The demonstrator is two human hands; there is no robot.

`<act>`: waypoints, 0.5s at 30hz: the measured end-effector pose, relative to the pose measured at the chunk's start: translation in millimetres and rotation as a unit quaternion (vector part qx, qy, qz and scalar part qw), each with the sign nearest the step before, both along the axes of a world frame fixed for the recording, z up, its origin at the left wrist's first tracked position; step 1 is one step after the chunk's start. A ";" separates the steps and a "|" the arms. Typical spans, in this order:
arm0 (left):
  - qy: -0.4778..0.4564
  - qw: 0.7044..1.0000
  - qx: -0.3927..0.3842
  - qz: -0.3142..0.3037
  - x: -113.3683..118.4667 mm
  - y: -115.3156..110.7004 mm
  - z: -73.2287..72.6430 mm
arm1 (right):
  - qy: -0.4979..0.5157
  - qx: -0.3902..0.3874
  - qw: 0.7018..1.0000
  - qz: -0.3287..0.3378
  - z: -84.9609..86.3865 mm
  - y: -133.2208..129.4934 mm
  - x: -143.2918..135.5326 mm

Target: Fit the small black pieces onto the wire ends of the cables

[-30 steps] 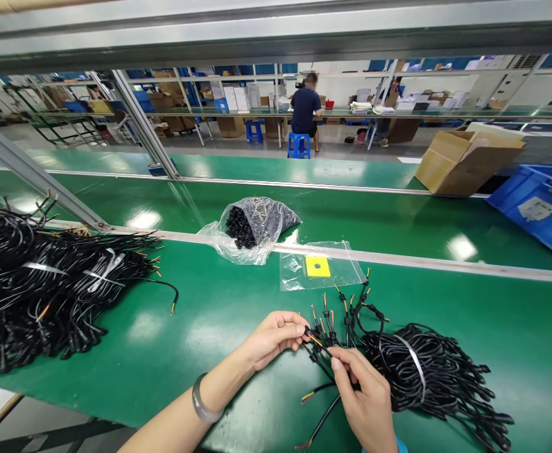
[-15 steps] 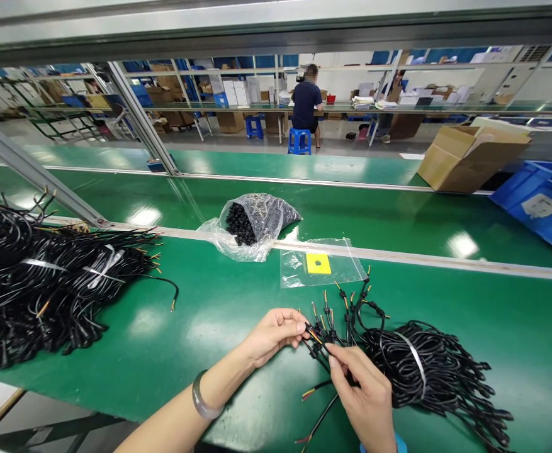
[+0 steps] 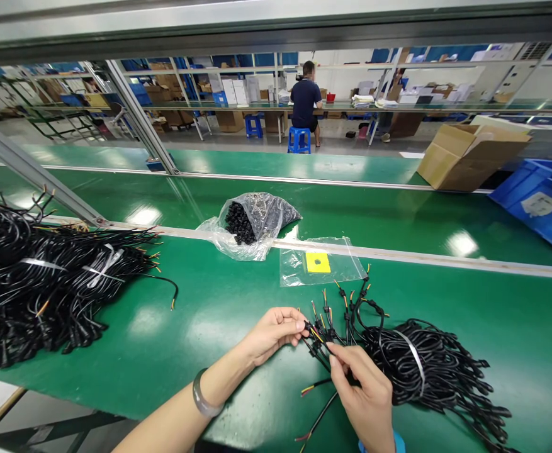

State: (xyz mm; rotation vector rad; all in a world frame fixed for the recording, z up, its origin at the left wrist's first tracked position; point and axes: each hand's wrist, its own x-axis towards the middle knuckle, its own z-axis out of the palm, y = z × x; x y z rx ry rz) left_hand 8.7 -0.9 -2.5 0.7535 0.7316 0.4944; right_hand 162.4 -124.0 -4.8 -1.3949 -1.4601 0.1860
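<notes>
My left hand pinches a small black part between thumb and forefinger, at the end of a black cable. My right hand is closed with its fingertips on that same cable, whose red and yellow wire ends lie between the two hands. Right of my hands rests a bundle of black cables, tied with a white band. Several of its stripped ends fan out around my fingers, some carrying small black pieces. My fingers partly hide the pinched part.
A clear plastic bag spills small black pieces beyond my hands. Nearer lies a zip bag with a yellow card. Tied black cables are heaped at left. A cardboard box and blue crate stand right. A person sits farther off.
</notes>
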 end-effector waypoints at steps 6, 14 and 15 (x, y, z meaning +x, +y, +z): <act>-0.002 1.000 0.003 -0.004 0.4 -0.2 0.1 | -0.033 -0.004 0.999 0.016 -1.3 0.8 0.3; 0.016 0.998 0.064 -0.010 -0.6 1.2 3.1 | -0.021 -0.018 0.999 0.025 3.2 0.5 0.6; 0.018 0.997 0.075 -0.010 -1.1 1.6 3.5 | -0.013 -0.023 0.999 0.026 3.3 0.3 0.7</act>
